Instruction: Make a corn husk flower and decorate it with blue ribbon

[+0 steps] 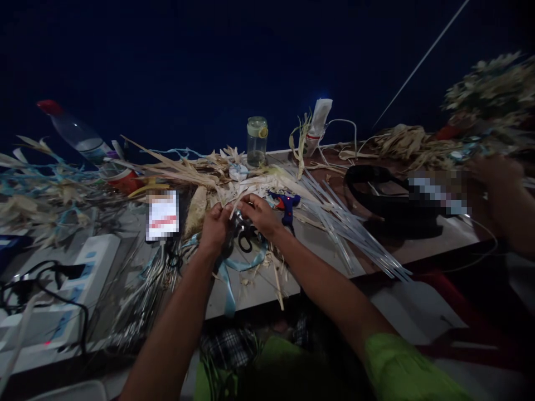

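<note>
Dried husk strip (232, 207) pinched between left hand (214, 227) and right hand (259, 214) — both grips pressed on it — above scissors (243, 233) and blue ribbon (229, 273), mid-worktop (259, 284), near blue glue gun (286, 204).

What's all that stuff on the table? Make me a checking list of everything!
Surface: pale table, crowded.
Job's things: dried husk strip pinched by left hand and right hand; scissors beneath them.
Clutter: blue glue gun, glue sticks, jar, bottle, phone, blue ribbon.
Cables: power strips with black cord.
Surroundings: dark; another person's arm at the right.
</note>
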Action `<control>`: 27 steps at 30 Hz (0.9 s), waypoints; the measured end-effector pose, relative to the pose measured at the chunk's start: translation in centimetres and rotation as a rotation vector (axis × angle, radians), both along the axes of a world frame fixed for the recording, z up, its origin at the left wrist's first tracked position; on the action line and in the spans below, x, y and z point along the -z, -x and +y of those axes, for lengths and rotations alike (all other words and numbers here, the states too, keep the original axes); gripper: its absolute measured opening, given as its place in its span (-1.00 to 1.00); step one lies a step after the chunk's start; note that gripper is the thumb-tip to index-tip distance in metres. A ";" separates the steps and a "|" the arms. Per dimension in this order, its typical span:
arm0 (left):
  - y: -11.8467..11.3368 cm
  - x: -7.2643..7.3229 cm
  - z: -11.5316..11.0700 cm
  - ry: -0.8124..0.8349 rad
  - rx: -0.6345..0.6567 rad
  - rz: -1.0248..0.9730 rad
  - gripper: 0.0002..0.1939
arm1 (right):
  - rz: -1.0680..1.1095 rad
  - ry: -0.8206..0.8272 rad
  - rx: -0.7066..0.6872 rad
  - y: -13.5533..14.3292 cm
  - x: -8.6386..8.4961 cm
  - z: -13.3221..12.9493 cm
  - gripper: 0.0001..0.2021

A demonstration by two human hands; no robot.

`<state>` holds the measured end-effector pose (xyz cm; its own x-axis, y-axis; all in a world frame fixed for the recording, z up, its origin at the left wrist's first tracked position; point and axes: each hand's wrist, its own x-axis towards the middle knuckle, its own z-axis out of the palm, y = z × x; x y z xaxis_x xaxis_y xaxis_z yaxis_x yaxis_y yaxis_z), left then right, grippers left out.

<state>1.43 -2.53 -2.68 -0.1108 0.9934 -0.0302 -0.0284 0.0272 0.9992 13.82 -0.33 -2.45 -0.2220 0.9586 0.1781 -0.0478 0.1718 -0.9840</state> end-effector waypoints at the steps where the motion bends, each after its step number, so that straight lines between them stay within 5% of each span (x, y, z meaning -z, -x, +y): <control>1: 0.0 0.0 0.0 -0.016 0.000 0.028 -0.71 | -0.018 -0.008 0.016 0.0 -0.1 -0.1 -0.78; 6: 0.0 -0.1 0.0 -0.061 -0.052 0.151 -0.73 | -0.121 -0.071 0.101 0.0 0.0 0.2 -0.77; 15: -0.4 -0.8 -0.1 0.070 0.062 -0.324 -0.67 | -0.068 -0.019 0.118 -0.4 0.6 0.9 -0.77; 20: -0.2 -1.0 -0.2 0.167 0.093 -0.345 -0.69 | -0.025 0.008 0.089 -0.4 0.6 1.1 -0.73; 27: 0.1 -1.1 0.0 0.085 0.063 -0.471 -0.71 | -0.002 0.005 0.102 -0.9 0.3 0.8 -0.70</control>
<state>1.35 -2.49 -1.60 -0.0048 0.9896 -0.1441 -0.4731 0.1247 0.8721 14.72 0.43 -2.79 -0.1236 0.9771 0.1732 -0.0280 0.1710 -0.9849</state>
